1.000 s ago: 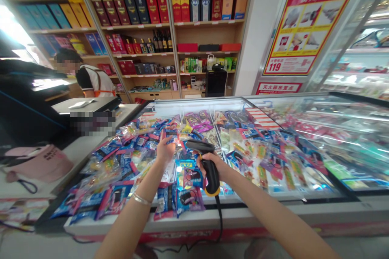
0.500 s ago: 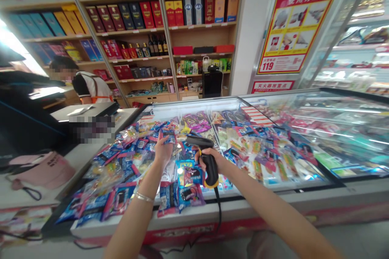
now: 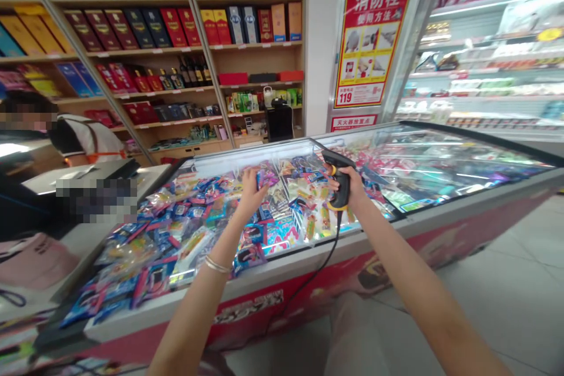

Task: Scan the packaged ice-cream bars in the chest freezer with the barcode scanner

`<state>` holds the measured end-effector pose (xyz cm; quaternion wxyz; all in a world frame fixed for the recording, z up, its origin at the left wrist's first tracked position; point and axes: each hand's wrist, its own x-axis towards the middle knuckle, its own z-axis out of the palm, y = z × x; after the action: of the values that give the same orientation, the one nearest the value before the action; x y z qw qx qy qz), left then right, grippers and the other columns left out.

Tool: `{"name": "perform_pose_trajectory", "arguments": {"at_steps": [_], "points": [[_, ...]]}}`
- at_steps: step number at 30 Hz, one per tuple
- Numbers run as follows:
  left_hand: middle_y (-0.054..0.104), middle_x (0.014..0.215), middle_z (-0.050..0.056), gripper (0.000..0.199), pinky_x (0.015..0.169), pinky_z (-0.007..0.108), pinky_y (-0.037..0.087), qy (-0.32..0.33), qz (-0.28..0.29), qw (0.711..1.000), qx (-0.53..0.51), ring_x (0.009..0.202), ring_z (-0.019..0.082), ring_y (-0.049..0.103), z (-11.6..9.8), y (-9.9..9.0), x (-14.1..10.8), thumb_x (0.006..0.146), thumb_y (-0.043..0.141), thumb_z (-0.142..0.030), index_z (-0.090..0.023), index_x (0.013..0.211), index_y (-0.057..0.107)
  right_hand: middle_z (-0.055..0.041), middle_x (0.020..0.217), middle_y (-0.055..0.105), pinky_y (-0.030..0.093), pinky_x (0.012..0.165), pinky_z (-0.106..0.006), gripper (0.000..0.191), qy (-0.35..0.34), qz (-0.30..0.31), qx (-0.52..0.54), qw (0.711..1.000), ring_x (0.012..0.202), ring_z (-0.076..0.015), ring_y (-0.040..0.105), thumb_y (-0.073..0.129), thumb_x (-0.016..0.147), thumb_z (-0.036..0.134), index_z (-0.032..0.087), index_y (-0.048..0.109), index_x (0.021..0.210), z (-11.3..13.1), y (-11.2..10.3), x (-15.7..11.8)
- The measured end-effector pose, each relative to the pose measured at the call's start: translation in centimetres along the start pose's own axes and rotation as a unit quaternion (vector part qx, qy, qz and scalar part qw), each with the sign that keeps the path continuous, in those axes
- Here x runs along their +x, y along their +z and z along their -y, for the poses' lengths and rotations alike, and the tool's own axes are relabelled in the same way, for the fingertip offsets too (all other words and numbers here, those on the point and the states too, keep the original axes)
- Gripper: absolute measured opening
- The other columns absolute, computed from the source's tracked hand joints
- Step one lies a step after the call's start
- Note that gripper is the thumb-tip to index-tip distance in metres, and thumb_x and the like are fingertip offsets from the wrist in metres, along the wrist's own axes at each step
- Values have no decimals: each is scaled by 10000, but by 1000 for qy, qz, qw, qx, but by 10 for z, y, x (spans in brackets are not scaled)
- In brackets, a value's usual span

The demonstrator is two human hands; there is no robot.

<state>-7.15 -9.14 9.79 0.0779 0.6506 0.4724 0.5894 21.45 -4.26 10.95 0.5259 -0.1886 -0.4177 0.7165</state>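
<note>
Barcode scanner [image 3: 335,158] sits in the right hand [image 3: 351,186], fingers closed around its handle, over the chest freezer [image 3: 259,299]; the left hand [image 3: 250,194] touches a snack packet [image 3: 265,178], grip unclear.

A shop, wooden shelves [image 3: 259,46] of boxed liquor [image 3: 145,28], glass-topped freezer [image 3: 308,296] of packaged snacks [image 3: 198,247]

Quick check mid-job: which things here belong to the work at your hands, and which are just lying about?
In use: right hand gripping a corded barcode scanner; left hand at a blue and purple packet.

Just around: other packets in the chest freezer; shelved gift boxes; fire-hydrant poster; co-worker.
</note>
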Motion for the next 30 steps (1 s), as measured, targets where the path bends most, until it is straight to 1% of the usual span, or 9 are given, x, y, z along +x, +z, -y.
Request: {"name": "perform_pose_trajectory", "arguments": {"at_steps": [2,5,7,10,14,16,21,26,30], "points": [[467,1160,104,346,1044,447,272,34,52,997,36,1148,270,416,-12,35,-10,703,601,-184,-210,1043,540,-2,643,574,312,355,-198,226,-15,-28,2,999,400,-68,362,542,699,312,179,601,873,5,-25,-15],[434,1216,132,312,1023,472,300,39,101,990,85,1171,282,398,-17,78,-32,760,528,-161,-206,1069,521,4,624,547,311,343,-201,228,-5,-61,0,998,389,-69,351,550,712,344,179,597,862,8,-60,-35],[425,1246,140,305,1013,484,314,35,133,984,113,1192,288,385,-17,98,-45,786,492,-151,-206,1085,522,10,602,526,318,342,-202,240,4,-80,4,997,385,-69,347,551,714,358,175,597,862,8,-80,-44],[400,1320,137,293,1024,503,301,38,178,972,150,1246,300,343,-15,116,-58,832,465,-194,-225,1113,539,0,637,553,330,349,-193,210,-3,-106,29,994,390,-57,351,561,698,314,168,595,845,6,-106,-51],[360,1418,84,363,1059,591,181,41,206,958,193,1330,350,231,-14,132,-66,835,527,-393,-316,1189,539,-4,668,581,348,351,-185,164,-25,-143,56,988,400,-51,370,578,665,245,175,583,813,1,-126,-47],[377,1420,77,414,1055,622,139,35,206,957,201,1326,367,237,-14,138,-69,825,529,-461,-335,1219,529,-1,653,578,363,355,-188,147,-26,-163,56,985,403,-55,391,580,667,231,177,579,804,-2,-130,-44],[471,1355,81,372,1045,562,226,28,177,961,209,1224,307,382,-16,144,-78,904,395,-387,-316,1243,530,-2,644,573,401,364,-213,181,3,-169,55,984,405,-73,434,581,685,255,162,595,840,-9,-133,-43],[497,1331,53,381,1041,501,281,30,181,945,269,1210,253,405,-19,143,-80,925,355,-372,-313,1269,507,-2,656,595,388,339,-189,218,8,-196,76,978,394,-64,433,607,637,219,151,605,844,-10,-132,-42],[496,1335,43,388,1037,486,295,33,181,941,283,1206,242,407,-20,143,-80,924,365,-369,-323,1287,495,-2,640,598,394,335,-189,197,13,-200,79,976,394,-71,439,599,637,215,164,607,827,-9,-131,-41]]}}
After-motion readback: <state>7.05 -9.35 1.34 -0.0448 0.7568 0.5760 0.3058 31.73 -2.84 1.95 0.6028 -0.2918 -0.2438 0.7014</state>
